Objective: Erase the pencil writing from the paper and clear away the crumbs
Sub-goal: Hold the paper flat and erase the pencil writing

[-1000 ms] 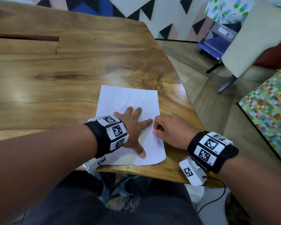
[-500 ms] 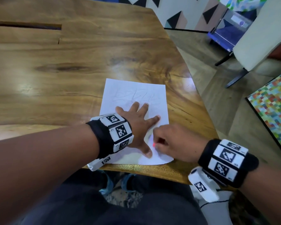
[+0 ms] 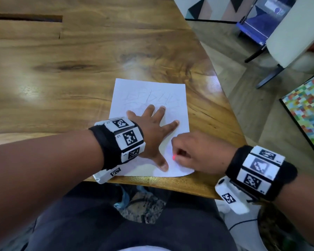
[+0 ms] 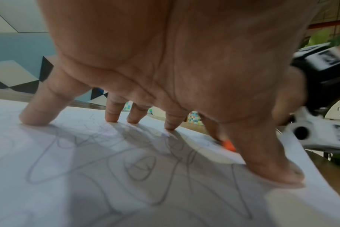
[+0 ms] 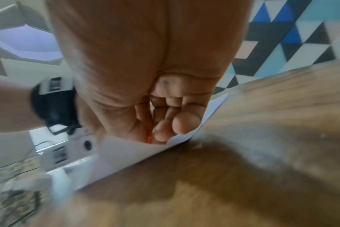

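Two hands at paper edge — left hand splayed, right hand pinching eraser

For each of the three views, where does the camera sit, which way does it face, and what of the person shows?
Head: on the head, facing forward and down at the table; both forearms, left hand flat on the paper, right hand pinching the eraser.
Left wrist: under the wrist, looking along the palm at fingertips pressing the paper.
Right wrist: looking along the palm at curled fingers by the paper's edge.
Shared: all show the paper and eraser.
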{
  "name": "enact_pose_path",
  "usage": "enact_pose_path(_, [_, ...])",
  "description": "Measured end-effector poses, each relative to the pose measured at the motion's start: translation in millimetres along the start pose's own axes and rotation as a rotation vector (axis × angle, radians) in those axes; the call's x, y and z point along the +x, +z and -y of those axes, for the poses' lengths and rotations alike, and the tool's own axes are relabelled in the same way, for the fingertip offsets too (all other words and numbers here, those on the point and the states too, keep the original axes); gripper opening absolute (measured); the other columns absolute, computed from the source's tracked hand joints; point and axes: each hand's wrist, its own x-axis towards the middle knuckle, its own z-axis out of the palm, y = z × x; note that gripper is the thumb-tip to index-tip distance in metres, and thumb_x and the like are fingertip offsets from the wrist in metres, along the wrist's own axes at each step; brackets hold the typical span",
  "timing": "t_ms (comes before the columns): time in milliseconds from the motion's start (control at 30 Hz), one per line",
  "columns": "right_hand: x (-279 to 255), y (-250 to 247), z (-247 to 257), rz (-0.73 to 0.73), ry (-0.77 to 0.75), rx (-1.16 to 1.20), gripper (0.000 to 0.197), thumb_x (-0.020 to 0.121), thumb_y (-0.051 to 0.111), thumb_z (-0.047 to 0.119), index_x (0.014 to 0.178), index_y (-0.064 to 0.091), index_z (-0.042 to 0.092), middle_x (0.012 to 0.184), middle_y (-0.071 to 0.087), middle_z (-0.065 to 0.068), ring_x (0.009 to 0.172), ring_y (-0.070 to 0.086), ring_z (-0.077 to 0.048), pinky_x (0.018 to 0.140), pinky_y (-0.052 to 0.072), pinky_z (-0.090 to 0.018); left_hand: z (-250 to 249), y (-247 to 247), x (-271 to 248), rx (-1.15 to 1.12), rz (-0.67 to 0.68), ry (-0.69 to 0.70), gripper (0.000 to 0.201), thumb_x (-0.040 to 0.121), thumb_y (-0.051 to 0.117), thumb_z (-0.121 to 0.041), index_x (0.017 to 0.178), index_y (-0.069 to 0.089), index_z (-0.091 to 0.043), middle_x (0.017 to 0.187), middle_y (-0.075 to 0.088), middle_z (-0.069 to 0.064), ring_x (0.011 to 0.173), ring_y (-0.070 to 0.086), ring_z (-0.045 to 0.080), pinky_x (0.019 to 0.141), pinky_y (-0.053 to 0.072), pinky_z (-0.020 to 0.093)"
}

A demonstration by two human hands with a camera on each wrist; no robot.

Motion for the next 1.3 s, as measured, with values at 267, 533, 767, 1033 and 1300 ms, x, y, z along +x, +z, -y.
enact_pose_path(267, [-2.3, 3.9, 2.7, 0.03, -0.015, -0.023, 0.009, 0.09, 0.053, 0.035, 0.088, 0.056, 0.027, 0.085, 0.06, 0.009, 0.076, 0.055, -0.012, 0.068, 0.05, -0.034, 0.7, 0.4, 0.3, -0.009, -0.01, -0.001, 0.136, 0.058, 0.066, -0.091, 0.156, -0.017, -0.046, 0.168, -0.021, 0.006, 0.154, -0.011, 0.036, 0.106, 0.029, 0.073])
enact_pose_path(533, [24.6, -15.1, -20.9, -0.186, 0.223, 0.017, 0.012, 0.089, 0.057, 0.033, 0.082, 0.051, 0.026, 0.076, 0.06, 0.007, 0.073, 0.058, -0.016, 0.068, 0.052, -0.04, 3.0, 2.6, -0.8, -0.049, -0.03, 0.003, 0.135, 0.058, 0.067, -0.091, 0.157, -0.014, -0.048, 0.168, -0.021, 0.006, 0.155, -0.012, 0.035, 0.108, 0.027, 0.071])
enact_pose_path(767, [13.2, -1.9, 13.7, 0.062, -0.001, -0.006, 0.009, 0.091, 0.055, 0.035, 0.086, 0.054, 0.028, 0.083, 0.06, 0.01, 0.072, 0.055, -0.01, 0.064, 0.049, -0.033, 5.2, 9.2, -1.5, -0.088, -0.042, 0.011, 0.136, 0.056, 0.064, -0.094, 0.156, -0.016, -0.048, 0.167, -0.027, 0.003, 0.155, -0.016, 0.031, 0.11, 0.018, 0.072])
enact_pose_path(1033, [32.6, -15.6, -43.7, -0.181, 0.311, 0.107, 0.016, 0.088, 0.061, 0.035, 0.078, 0.052, 0.028, 0.078, 0.06, 0.009, 0.075, 0.058, -0.013, 0.066, 0.051, -0.035, 22.7, 6.0, -6.0, -0.058, -0.025, 0.071, 0.131, 0.061, 0.068, -0.088, 0.157, -0.012, -0.049, 0.169, -0.024, 0.001, 0.156, -0.013, 0.026, 0.117, 0.013, 0.067])
enact_pose_path(1300, [4.4, 3.3, 4.1, 0.009, -0.033, -0.023, 0.007, 0.092, 0.047, 0.033, 0.09, 0.051, 0.028, 0.088, 0.056, 0.009, 0.079, 0.054, -0.014, 0.07, 0.049, -0.036, 24.9, 8.8, -6.1, -0.087, 0.014, 0.074, 0.134, 0.06, 0.073, -0.084, 0.155, -0.015, -0.052, 0.166, -0.032, -0.002, 0.154, -0.024, 0.028, 0.119, 0.003, 0.071])
